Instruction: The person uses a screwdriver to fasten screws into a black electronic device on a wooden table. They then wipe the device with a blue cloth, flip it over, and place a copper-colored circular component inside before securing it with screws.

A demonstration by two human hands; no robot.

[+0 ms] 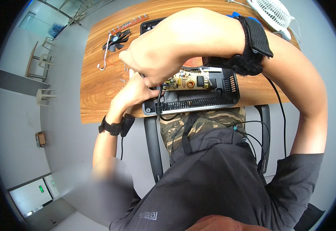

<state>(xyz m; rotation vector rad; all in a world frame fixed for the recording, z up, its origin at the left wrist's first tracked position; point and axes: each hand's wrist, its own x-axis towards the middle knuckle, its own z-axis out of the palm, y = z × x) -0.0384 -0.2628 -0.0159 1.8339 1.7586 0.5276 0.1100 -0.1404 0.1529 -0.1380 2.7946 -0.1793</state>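
Note:
An opened induction cooker's black housing (198, 101) lies on the wooden table, its inside facing up. A tan circuit board (183, 82) and part of a copper-coloured coil (194, 62) show in it. My left hand (136, 91) grips the housing's left side, thumb stretched over the rim beside a black power cord (160, 101). Its other fingers are partly hidden. From above, my right hand (152, 63) reaches across with bent fingers closed near the left fingertips. Whatever it holds is hidden beneath it.
Left of the housing lie a black fan (117, 39), a white-ended cable (105, 57), several small screws (123, 81) and a strip-shaped orange-red part (128, 24). A white desk fan (270, 13) stands at the far right. Black cables hang from both wrist straps.

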